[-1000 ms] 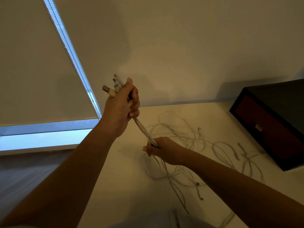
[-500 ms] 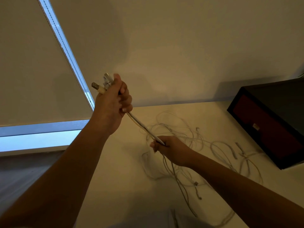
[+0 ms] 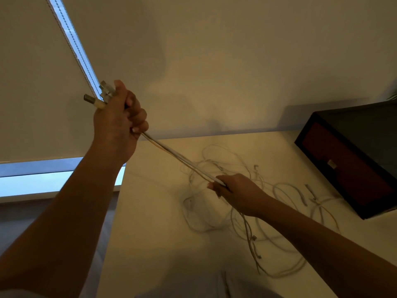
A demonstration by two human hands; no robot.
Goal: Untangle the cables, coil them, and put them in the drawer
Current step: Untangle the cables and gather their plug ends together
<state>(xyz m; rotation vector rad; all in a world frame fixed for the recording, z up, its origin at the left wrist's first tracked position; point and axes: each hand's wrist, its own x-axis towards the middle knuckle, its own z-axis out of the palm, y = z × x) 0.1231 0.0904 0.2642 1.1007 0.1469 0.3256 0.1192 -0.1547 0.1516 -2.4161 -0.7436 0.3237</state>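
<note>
Head view: dim, warm light makes the thin white cables (image 3: 247,211) hard to tell apart where they overlap on the table (image 3: 154,233). The right hand (image 3: 236,194) and its forearm cover part of the tangle, and some loops run off the bottom edge. The dark drawer box (image 3: 365,130) at the table's right is cut by the frame. Its red drawer (image 3: 348,175) is closed, so its inside is hidden. Several cable strands (image 3: 178,157) run taut, side by side, from the raised left hand (image 3: 117,123) down to the right hand. The left hand's fingers curl tight round them, with metal USB plugs (image 3: 101,95) sticking out above the thumb. The right hand pinches the same strands just above the table.
</note>
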